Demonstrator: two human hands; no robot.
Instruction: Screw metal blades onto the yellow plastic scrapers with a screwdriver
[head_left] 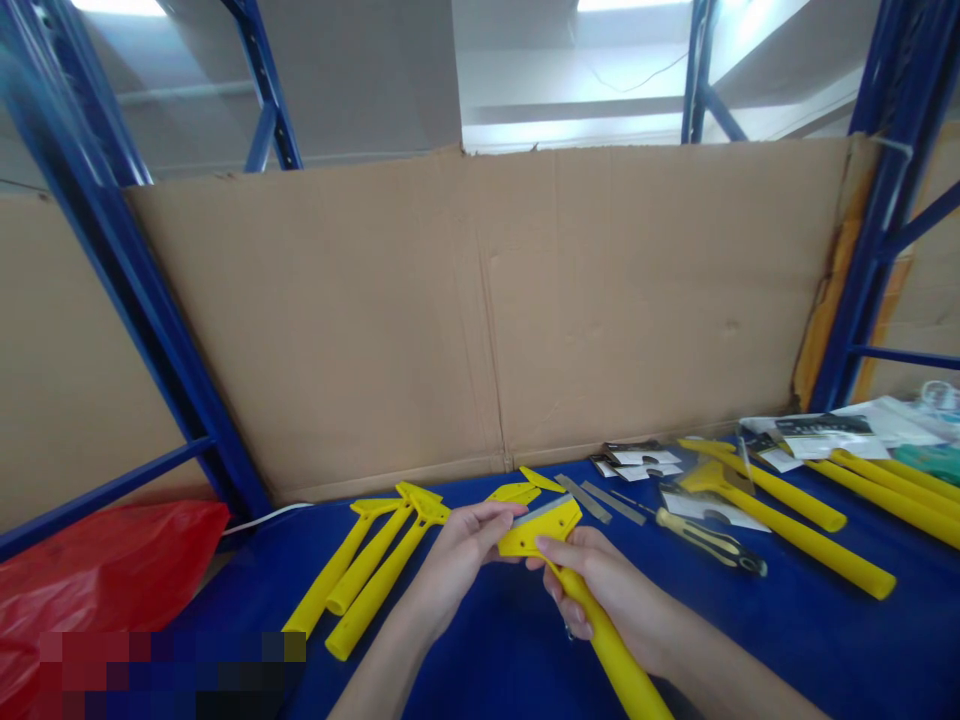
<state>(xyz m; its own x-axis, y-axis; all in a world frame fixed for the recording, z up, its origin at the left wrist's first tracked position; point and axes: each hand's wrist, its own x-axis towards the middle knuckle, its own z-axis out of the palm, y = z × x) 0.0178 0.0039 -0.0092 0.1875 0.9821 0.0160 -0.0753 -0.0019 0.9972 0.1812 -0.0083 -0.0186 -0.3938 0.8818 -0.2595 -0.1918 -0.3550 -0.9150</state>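
The left hand [469, 545] pinched the yellow scraper [541, 527] by its head, the right hand [600, 585] clasped its handle; blue tabletop [484, 645] spread beneath the grip, a cardboard wall [375, 320] stood beyond, packets [643, 464] rightward.

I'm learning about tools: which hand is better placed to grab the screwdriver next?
Probably the right hand: it's nearer the screwdriver, though it holds the yellow scraper's handle. The left hand, at the scraper's head, is farther.

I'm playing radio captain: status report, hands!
Left fingers on wide end of yellow scraper. Right fingers around its handle. Screwdriver lying apart, rightward. Nothing seen blocking either.
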